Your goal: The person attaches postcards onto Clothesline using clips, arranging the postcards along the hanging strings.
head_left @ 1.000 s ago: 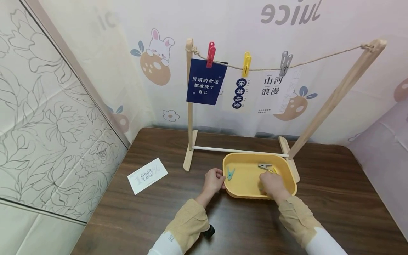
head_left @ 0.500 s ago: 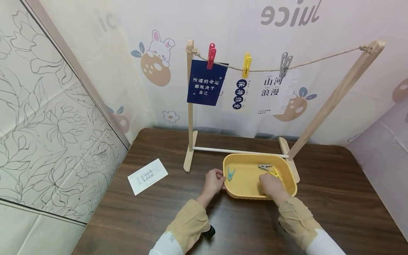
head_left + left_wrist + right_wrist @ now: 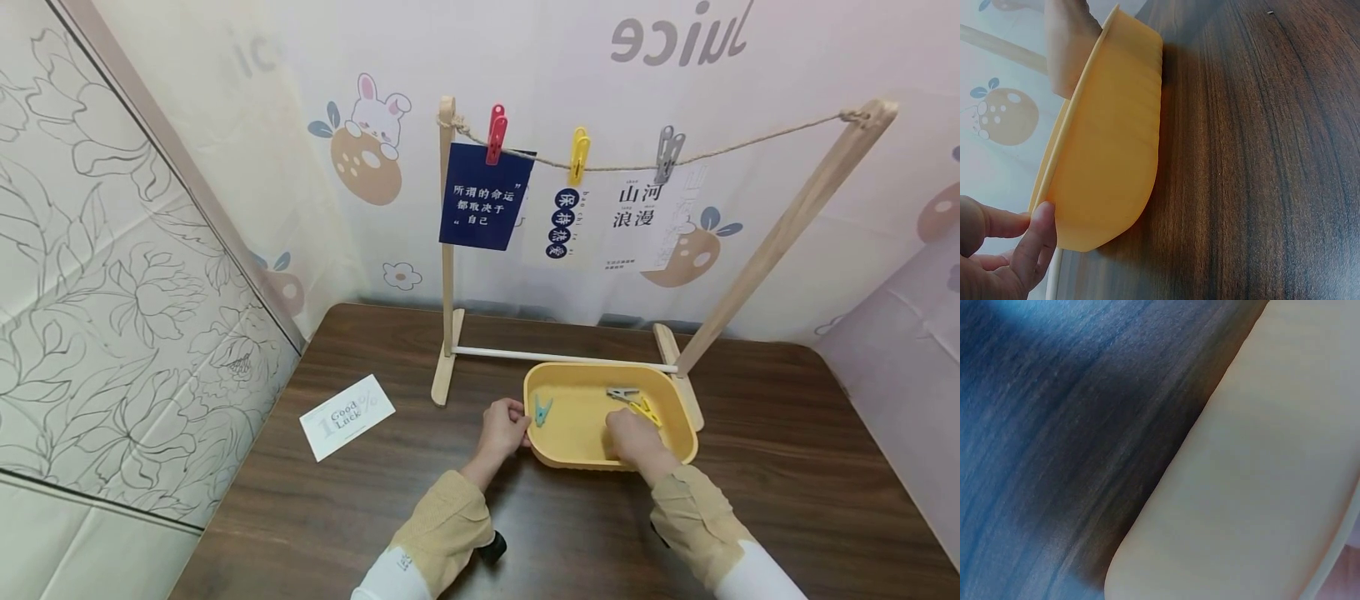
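My left hand (image 3: 502, 429) pinches the left rim of a yellow plastic basin (image 3: 577, 371); in the left wrist view, thumb and fingers (image 3: 1041, 219) meet at that rim. My right hand (image 3: 633, 437) reaches down inside the basin, right of its middle. Its fingertips are hidden, so whether they hold anything cannot be seen. Beside it lie a yellow clothespin (image 3: 647, 410) and a grey clothespin (image 3: 621, 392). A teal clothespin (image 3: 543, 411) lies at the basin's left end. The right wrist view mostly shows the basin's outer wall (image 3: 1241, 462).
Behind the basin stands a wooden frame (image 3: 795, 225) with a twine line (image 3: 750, 143). Red (image 3: 497, 133), yellow (image 3: 579, 156) and grey (image 3: 667, 154) clothespins hold cards there, including a navy card (image 3: 486, 196). A white card (image 3: 347, 417) lies on the table's left.
My right hand has shifted slightly left within the basin, and more of the yellow clothespin shows beside it. My left hand has stayed at the rim.
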Action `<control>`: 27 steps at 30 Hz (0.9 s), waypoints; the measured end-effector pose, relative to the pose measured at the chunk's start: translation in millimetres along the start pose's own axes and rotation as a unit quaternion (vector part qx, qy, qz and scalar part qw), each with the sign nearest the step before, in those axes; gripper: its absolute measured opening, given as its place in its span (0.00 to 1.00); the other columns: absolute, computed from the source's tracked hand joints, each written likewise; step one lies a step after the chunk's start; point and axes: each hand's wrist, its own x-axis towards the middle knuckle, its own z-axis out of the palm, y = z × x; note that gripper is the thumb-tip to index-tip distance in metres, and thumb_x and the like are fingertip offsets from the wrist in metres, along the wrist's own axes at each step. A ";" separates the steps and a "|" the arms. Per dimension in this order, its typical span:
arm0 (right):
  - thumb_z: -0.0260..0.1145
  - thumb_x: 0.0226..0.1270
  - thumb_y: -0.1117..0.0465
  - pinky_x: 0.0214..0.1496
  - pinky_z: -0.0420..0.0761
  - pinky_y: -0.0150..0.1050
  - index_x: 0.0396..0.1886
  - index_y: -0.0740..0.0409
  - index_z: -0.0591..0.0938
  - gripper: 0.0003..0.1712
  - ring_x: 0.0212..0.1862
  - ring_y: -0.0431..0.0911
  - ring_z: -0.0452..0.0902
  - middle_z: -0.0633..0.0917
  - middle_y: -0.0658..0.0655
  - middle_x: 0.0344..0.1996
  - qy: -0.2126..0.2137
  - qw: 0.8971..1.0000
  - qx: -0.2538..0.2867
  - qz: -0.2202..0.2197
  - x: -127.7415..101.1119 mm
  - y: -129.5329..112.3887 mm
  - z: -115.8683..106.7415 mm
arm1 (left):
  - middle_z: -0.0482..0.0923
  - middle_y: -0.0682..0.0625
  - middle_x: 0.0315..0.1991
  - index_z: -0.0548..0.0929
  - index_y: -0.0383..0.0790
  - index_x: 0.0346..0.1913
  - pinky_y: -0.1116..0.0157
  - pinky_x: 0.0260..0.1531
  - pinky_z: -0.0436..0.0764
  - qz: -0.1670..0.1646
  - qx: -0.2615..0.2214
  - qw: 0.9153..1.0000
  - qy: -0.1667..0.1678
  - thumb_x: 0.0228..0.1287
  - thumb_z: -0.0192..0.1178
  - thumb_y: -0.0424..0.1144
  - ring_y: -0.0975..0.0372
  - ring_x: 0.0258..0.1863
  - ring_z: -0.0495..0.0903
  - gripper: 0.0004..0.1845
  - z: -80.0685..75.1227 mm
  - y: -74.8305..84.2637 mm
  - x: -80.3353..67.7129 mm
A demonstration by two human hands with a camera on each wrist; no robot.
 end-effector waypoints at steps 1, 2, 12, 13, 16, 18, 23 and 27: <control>0.70 0.30 0.69 0.20 0.69 0.40 0.15 0.58 0.69 0.16 0.21 0.45 0.65 0.70 0.53 0.15 -0.002 1.000 0.004 0.001 -0.2 -0.1 0.0 | 0.73 0.47 0.20 0.74 0.24 0.38 0.58 0.18 0.78 -0.001 0.000 1.000 0.000 0.55 0.55 0.24 0.53 0.15 0.79 0.07 0.0 -0.3 0.1; 0.70 0.31 0.69 0.20 0.69 0.40 0.15 0.58 0.69 0.16 0.21 0.45 0.64 0.70 0.53 0.15 -0.005 1.000 0.006 0.002 -0.5 -0.4 -0.2 | 0.73 0.47 0.20 0.74 0.24 0.38 0.58 0.18 0.78 0.000 0.002 1.000 0.000 0.55 0.55 0.24 0.54 0.14 0.79 0.08 0.0 -0.5 0.0; 0.64 0.40 0.66 0.20 0.64 0.38 0.20 0.62 0.71 0.09 0.19 0.45 0.62 0.68 0.52 0.15 0.034 0.994 0.098 0.035 -5.8 -3.0 -4.8 | 0.72 0.47 0.20 0.74 0.24 0.38 0.58 0.17 0.78 0.006 0.001 1.000 0.008 0.55 0.56 0.23 0.55 0.13 0.78 0.07 -0.9 -1.1 -2.1; 0.65 0.42 0.66 0.20 0.63 0.38 0.21 0.63 0.71 0.10 0.20 0.45 0.63 0.68 0.52 0.15 0.042 0.992 0.109 0.040 -6.7 -3.6 -5.6 | 0.72 0.47 0.20 0.74 0.23 0.38 0.58 0.17 0.78 0.008 -0.002 1.000 0.009 0.54 0.56 0.23 0.55 0.13 0.78 0.07 -1.0 -1.7 -2.1; 0.67 0.46 0.64 0.21 0.63 0.37 0.24 0.64 0.71 0.12 0.21 0.45 0.63 0.68 0.52 0.17 0.071 0.986 0.140 0.051 -9.5 -5.4 -6.6 | 0.72 0.46 0.19 0.74 0.23 0.37 0.58 0.18 0.78 0.009 -0.017 1.000 0.016 0.54 0.57 0.23 0.54 0.14 0.78 0.07 -1.0 -4.9 -1.6; 0.69 0.47 0.64 0.21 0.63 0.36 0.24 0.64 0.71 0.14 0.20 0.44 0.63 0.68 0.52 0.16 0.103 0.981 0.155 0.047 -11.6 -6.2 -6.7 | 0.72 0.46 0.19 0.74 0.23 0.37 0.58 0.18 0.79 0.009 -0.030 0.999 0.021 0.54 0.58 0.23 0.52 0.15 0.78 0.08 -1.2 -7.5 -1.1; 0.71 0.45 0.63 0.23 0.68 0.38 0.26 0.66 0.74 0.14 0.22 0.46 0.69 0.74 0.55 0.19 0.179 0.964 0.188 0.061 -15.2 -6.3 -4.8 | 0.73 0.45 0.19 0.75 0.23 0.38 0.58 0.18 0.78 0.017 -0.028 0.999 0.037 0.55 0.59 0.28 0.50 0.17 0.78 0.10 -7.7 -10.0 -0.6; 0.70 0.47 0.62 0.26 0.72 0.40 0.29 0.67 0.76 0.15 0.25 0.47 0.73 0.77 0.57 0.22 0.222 0.948 0.216 0.077 -17.4 -7.6 -3.0 | 0.74 0.46 0.20 0.77 0.27 0.36 0.64 0.14 0.77 0.040 0.012 0.998 0.056 0.55 0.60 0.31 0.53 0.16 0.78 0.09 -19.3 -9.9 0.8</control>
